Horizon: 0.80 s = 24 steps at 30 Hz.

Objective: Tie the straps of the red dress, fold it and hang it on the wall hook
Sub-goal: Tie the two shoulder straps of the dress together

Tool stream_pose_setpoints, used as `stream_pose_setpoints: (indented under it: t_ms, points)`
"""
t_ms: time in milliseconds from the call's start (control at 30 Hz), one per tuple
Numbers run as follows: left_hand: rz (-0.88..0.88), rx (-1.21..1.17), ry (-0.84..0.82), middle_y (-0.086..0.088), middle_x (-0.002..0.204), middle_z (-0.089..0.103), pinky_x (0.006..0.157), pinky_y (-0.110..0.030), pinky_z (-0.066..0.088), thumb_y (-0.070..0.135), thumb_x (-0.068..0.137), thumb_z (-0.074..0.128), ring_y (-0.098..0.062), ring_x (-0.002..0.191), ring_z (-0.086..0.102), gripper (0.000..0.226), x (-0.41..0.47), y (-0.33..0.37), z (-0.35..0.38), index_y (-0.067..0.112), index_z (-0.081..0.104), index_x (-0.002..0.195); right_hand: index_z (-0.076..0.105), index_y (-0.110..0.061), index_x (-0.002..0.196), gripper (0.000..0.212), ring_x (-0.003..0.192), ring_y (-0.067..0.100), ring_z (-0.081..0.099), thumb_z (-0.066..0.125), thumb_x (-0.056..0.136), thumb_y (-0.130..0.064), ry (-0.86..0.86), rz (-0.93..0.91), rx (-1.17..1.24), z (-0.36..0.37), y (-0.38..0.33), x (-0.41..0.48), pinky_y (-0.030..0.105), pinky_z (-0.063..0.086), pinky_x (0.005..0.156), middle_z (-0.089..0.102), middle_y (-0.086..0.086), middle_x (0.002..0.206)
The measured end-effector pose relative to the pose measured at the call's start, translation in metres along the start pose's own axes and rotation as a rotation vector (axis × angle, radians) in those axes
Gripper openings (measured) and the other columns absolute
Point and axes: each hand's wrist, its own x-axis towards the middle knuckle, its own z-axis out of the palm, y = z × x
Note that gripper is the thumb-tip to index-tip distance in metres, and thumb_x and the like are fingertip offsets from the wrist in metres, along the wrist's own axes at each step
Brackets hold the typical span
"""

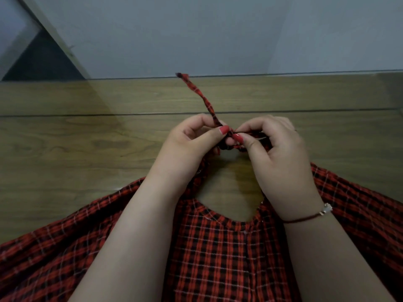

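The red dress [220,253], in red and black check, lies spread flat on the wooden table with its neckline toward the wall. Above the neckline my left hand [187,147] and my right hand [277,153] meet, thumbs and forefingers pinching the dress straps where they cross. One strap end [197,92] sticks up and away from my left fingers toward the wall. The other strap loops under my right fingers and is mostly hidden there. Whether a knot is formed between the fingertips I cannot tell.
The wooden table [87,138] runs under a glass sheet up to a grey wall [218,33]. A window or frame edge [32,35] slants across the upper left corner. No wall hook is in view.
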Motion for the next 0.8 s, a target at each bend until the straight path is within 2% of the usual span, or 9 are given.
stream_pose_setpoints:
  t_ms: [100, 200, 267, 367, 433, 533, 633, 700, 800]
  points:
    - [0.029, 0.004, 0.039, -0.008, 0.077, 0.069, 0.063, -0.018, 0.047, 0.004, 0.086, 0.062, -0.021, 0.075, 0.058, 0.006, 0.001, -0.002, 0.001, 0.007, 0.067, 0.087, 0.062, -0.026, 0.080, 0.011, 0.088, 0.000, 0.047, 0.063, 0.084, -0.016, 0.033, -0.016, -0.028, 0.000, -0.002, 0.000, 0.018, 0.040, 0.084, 0.051, -0.029, 0.078]
    - [0.040, -0.041, 0.065, -0.002, 0.072, 0.071, 0.065, -0.017, 0.049, 0.003, 0.085, 0.061, -0.011, 0.069, 0.063, 0.007, 0.002, -0.003, 0.002, 0.006, 0.068, 0.087, 0.064, -0.020, 0.081, 0.008, 0.087, 0.004, 0.050, 0.063, 0.084, -0.012, 0.032, -0.038, -0.011, 0.000, -0.004, -0.001, 0.032, 0.046, 0.083, 0.050, -0.028, 0.080]
    - [0.023, -0.124, 0.066, 0.000, 0.069, 0.072, 0.067, -0.017, 0.050, 0.003, 0.084, 0.060, -0.009, 0.068, 0.064, 0.009, 0.003, -0.004, 0.000, 0.008, 0.067, 0.083, 0.064, -0.016, 0.082, 0.006, 0.085, 0.007, 0.052, 0.062, 0.084, -0.010, 0.020, -0.041, 0.014, 0.000, -0.005, -0.001, 0.035, 0.047, 0.081, 0.049, -0.028, 0.079]
    - [-0.004, -0.215, 0.047, -0.002, 0.076, 0.073, 0.077, -0.025, 0.049, 0.007, 0.080, 0.063, -0.014, 0.077, 0.065, 0.006, 0.005, -0.006, -0.004, 0.010, 0.068, 0.083, 0.064, -0.016, 0.082, 0.004, 0.080, 0.011, 0.055, 0.065, 0.084, -0.012, 0.016, -0.012, 0.048, 0.002, -0.006, -0.003, 0.034, 0.048, 0.077, 0.050, -0.025, 0.077]
    - [-0.012, -0.245, 0.018, -0.004, 0.080, 0.072, 0.080, -0.025, 0.049, 0.009, 0.078, 0.065, -0.015, 0.080, 0.065, 0.005, 0.007, -0.007, -0.007, 0.011, 0.069, 0.082, 0.062, -0.019, 0.080, 0.007, 0.080, 0.011, 0.057, 0.065, 0.084, -0.014, -0.007, 0.032, 0.080, 0.003, -0.006, -0.004, 0.032, 0.047, 0.076, 0.055, -0.020, 0.077]
    - [-0.005, -0.245, -0.037, 0.000, 0.071, 0.069, 0.073, -0.018, 0.050, 0.006, 0.078, 0.062, -0.009, 0.070, 0.062, 0.007, 0.007, -0.008, -0.010, 0.009, 0.064, 0.084, 0.056, -0.023, 0.078, 0.012, 0.078, 0.013, 0.057, 0.064, 0.085, -0.018, -0.079, 0.112, 0.152, 0.003, -0.005, -0.005, 0.027, 0.044, 0.070, 0.059, -0.008, 0.077]
    - [0.022, -0.221, -0.051, 0.004, 0.055, 0.064, 0.066, -0.016, 0.050, -0.003, 0.075, 0.064, -0.006, 0.060, 0.060, 0.016, 0.006, -0.006, -0.008, 0.010, 0.058, 0.081, 0.055, -0.022, 0.078, 0.011, 0.078, 0.013, 0.057, 0.064, 0.085, -0.018, -0.107, 0.122, 0.158, 0.002, -0.002, -0.004, 0.025, 0.044, 0.068, 0.058, -0.007, 0.076]
    - [0.025, -0.201, -0.031, 0.004, 0.055, 0.064, 0.064, -0.015, 0.050, 0.000, 0.070, 0.066, -0.006, 0.059, 0.060, 0.016, 0.004, -0.005, -0.008, 0.011, 0.058, 0.077, 0.057, -0.019, 0.078, 0.010, 0.078, 0.014, 0.056, 0.065, 0.084, -0.016, -0.110, 0.093, 0.142, 0.003, -0.001, -0.003, 0.025, 0.044, 0.069, 0.058, -0.009, 0.076]
    - [0.025, -0.209, -0.030, 0.003, 0.061, 0.065, 0.064, -0.018, 0.053, 0.002, 0.068, 0.066, -0.009, 0.062, 0.062, 0.014, 0.003, -0.003, -0.008, 0.011, 0.058, 0.074, 0.059, -0.016, 0.080, 0.007, 0.078, 0.010, 0.056, 0.063, 0.084, -0.014, -0.091, 0.078, 0.161, 0.002, 0.001, -0.002, 0.019, 0.043, 0.071, 0.058, -0.006, 0.079]
